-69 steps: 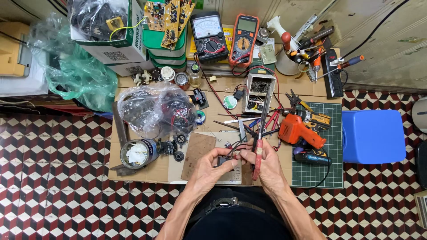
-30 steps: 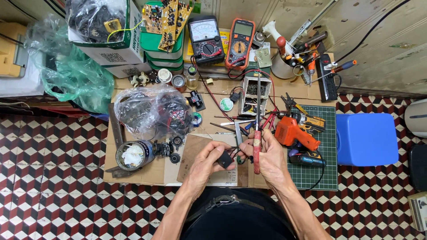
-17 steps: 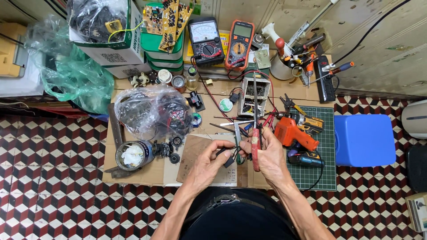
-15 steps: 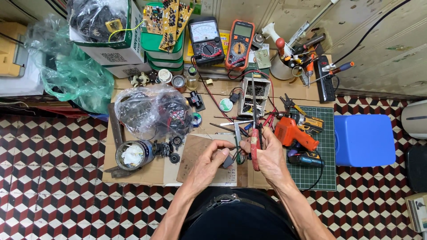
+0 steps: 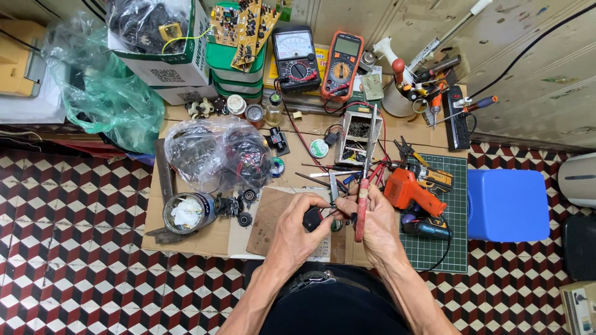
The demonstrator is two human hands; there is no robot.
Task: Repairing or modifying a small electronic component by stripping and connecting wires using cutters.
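One low workboard [image 5: 186,239], flat brown cardboard over it, sits on a red, black and white checkered floor [image 5: 74,260]. Beyond the hands and off to the left, one crinkled green plastic bag [image 5: 102,102], and nearer, one clear bag [image 5: 214,152] stuffed with dark wiring. To the right of the right hand, one blue plastic stool [image 5: 508,205], square and smooth, standing just off the board's edge. Between it and the hand, one green gridded cutting mat [image 5: 456,248] carrying one orange pistol-shaped tool [image 5: 410,189]. Straight ahead of the hands, far side of the board: two meters, one black [image 5: 297,59], one orange [image 5: 341,65], side by side and leaning upright. Left of the left hand, one round metal can [image 5: 186,212] with something pale inside.

Now the hands themselves. The left hand [image 5: 297,232] is closed around one small black part [image 5: 311,219], thumb and fingers pinching it just above the cardboard. The right hand [image 5: 375,226] is wrapped tight on one red-handled tool [image 5: 361,211], shaft pointing away from the body; its tip is lost among the wires, so it may be a screwdriver. The two hands nearly touch. Open room lies only at the near-left edge of the board; everything ahead is crowded.
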